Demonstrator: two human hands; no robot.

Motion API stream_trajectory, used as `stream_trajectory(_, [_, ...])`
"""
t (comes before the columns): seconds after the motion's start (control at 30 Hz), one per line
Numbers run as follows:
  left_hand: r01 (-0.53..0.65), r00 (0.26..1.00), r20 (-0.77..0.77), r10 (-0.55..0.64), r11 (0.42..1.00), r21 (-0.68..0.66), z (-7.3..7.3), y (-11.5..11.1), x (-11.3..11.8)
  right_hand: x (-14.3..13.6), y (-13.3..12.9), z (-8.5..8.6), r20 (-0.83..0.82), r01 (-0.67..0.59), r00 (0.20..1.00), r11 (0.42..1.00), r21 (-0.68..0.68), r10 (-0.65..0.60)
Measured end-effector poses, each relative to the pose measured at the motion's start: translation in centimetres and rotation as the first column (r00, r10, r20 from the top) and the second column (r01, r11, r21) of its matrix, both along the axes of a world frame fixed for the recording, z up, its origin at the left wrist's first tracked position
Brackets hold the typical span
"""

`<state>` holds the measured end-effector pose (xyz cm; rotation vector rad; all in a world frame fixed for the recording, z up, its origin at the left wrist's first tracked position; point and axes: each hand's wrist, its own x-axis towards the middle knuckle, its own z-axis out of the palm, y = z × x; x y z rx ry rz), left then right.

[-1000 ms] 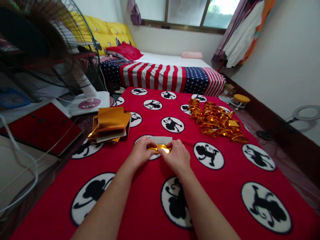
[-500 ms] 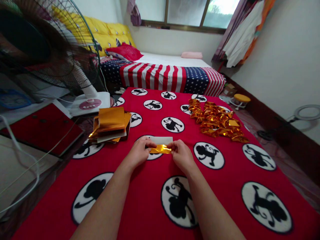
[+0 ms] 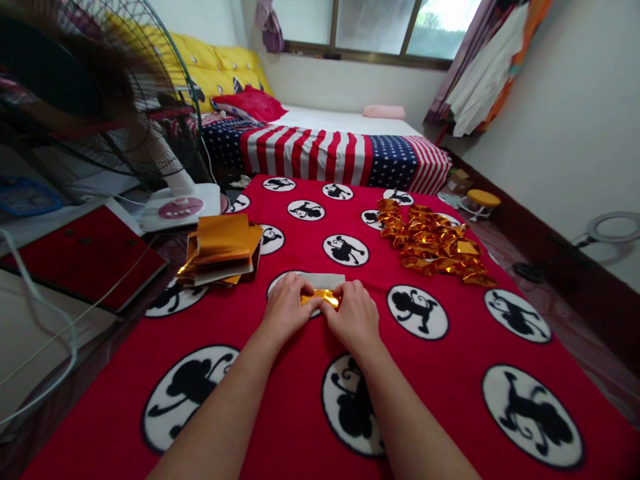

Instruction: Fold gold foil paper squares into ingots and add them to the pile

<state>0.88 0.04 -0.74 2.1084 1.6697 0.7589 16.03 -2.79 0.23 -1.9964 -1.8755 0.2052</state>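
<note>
A gold foil paper (image 3: pixel 326 298) with a pale strip along its far edge lies in the middle of the red monkey-print cloth (image 3: pixel 280 413). My left hand (image 3: pixel 290 307) grips its left end, fingers curled over it. On its right end my right hand (image 3: pixel 354 313) is closed too. Both thumbs meet at the near edge of the foil. A stack of gold sheets (image 3: pixel 223 239) rests on the cloth to the left. Several folded gold foil pieces (image 3: pixel 425 233) are grouped in rows at the right.
A spinning fan (image 3: pixel 183 203) stands at the left beside a red box (image 3: pixel 83 250) and a white cable (image 3: pixel 75 333). Behind the cloth is a bed with a striped cover (image 3: pixel 310 153). At the far right are a yellow stool (image 3: pixel 484 197) and a ring-shaped stand (image 3: pixel 615 227).
My hands have drawn closer together over the gold paper. The thumbs have come inward and now meet at its near edge, covering more of the foil.
</note>
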Motion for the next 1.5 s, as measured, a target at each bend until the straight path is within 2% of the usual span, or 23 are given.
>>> stream_trajectory(0.1, [0.024,1.0,0.006,-0.024,1.0,-0.016,-0.1,0.1,-0.2,0.5,0.2,0.0,-0.054,-0.018,0.998,1.0,-0.025,0.016])
stream_trajectory(0.27, [0.052,0.998,0.049,-0.049,0.997,-0.059,-0.3,0.4,-0.7,2.2,0.9,-0.1,-0.251,-0.089,0.966,0.989,-0.122,0.056])
stream_trajectory(0.47, [0.115,0.985,0.14,-0.1,0.988,-0.101,0.2,0.7,-1.2,3.5,1.4,-0.6,-0.367,-0.159,0.925,0.978,-0.133,0.101])
stream_trajectory(0.63, [0.07,0.995,0.08,-0.063,0.993,-0.094,0.7,0.4,-0.6,2.5,1.0,0.2,-0.272,-0.124,0.959,0.98,-0.159,0.077])
stream_trajectory(0.73, [0.029,0.999,0.023,-0.027,0.998,-0.061,0.6,0.2,-0.2,1.2,0.6,0.5,-0.131,-0.048,0.991,0.994,-0.101,0.035])
stream_trajectory(0.83, [0.021,1.0,0.01,-0.021,0.999,-0.044,0.5,0.1,-0.1,0.5,0.4,0.4,-0.054,-0.024,0.998,0.998,-0.064,0.021])
stream_trajectory(0.97, [0.044,0.998,0.043,-0.041,0.997,-0.069,0.4,0.3,-0.4,1.0,0.5,0.3,-0.092,-0.043,0.995,0.995,-0.092,0.035])
stream_trajectory(1.27, [0.132,0.978,0.182,-0.099,0.975,-0.177,0.9,0.6,-1.5,3.1,1.3,-0.1,-0.322,-0.15,0.942,0.975,-0.161,0.091])
stream_trajectory(1.4, [0.106,0.987,0.135,-0.088,0.985,-0.136,0.9,0.6,-1.2,2.2,1.0,0.5,-0.26,-0.094,0.965,0.979,-0.182,0.044])
stream_trajectory(1.5, [0.065,0.996,0.072,-0.058,0.993,-0.095,0.8,0.4,-0.6,1.1,0.7,0.8,-0.137,-0.031,0.991,0.991,-0.128,0.014])
